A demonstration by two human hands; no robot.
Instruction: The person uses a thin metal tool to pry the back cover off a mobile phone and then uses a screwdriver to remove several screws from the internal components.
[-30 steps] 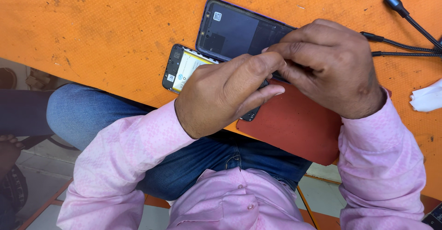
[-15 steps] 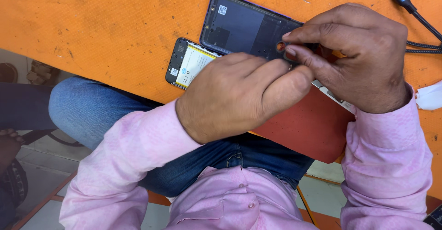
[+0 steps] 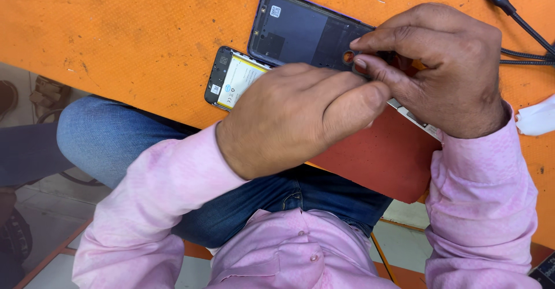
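At the desk's near edge: left hand (image 3: 300, 115) pressing down the opened phone (image 3: 231, 81) to steady it, fingers together; right hand (image 3: 445, 69) pinching at the back cover (image 3: 300, 28), probably freeing it.

Small phone-repair bench, workshop or stall rather than home. Evidence: worn, scratched orange-topped work table (image 3: 127, 40) filling upper frame; opened smartphone with exposed white-labelled battery (image 3: 231, 81) at centre; its detached dark plastic back cover (image 3: 300, 31) lying inside-up at 12 o'clock; black charging cables with loose plug end (image 3: 514, 20) at 2 o'clock; red-brown flat mat (image 3: 381, 156) overhanging table edge at 4 o'clock. Person seated close at bench edge, pale tiled floor (image 3: 52, 208) at 8 o'clock.
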